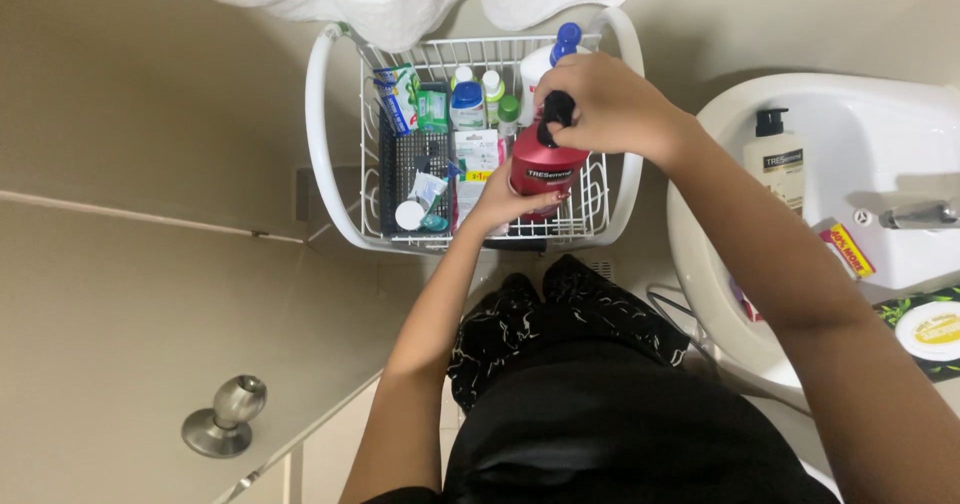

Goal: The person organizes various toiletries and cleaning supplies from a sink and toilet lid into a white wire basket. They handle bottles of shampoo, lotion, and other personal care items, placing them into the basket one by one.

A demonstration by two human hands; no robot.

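Gripping the red pump bottle (545, 169) around its lower body, left hand (500, 202) is curled closed from below. Right hand (600, 104) closed over the black pump head (556, 114) on top. Bottle upright, over the white wire basket (322, 134), right half. Small bottles (467, 104) and a black mesh tray (405, 159) behind and to the left. White sink (740, 324) to the right.

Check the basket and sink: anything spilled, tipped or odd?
No spill shows. The red bottle stands upright in the basket, held by both hands. A small tube lies flat among upright bottles; a packet rests on the sink rim.
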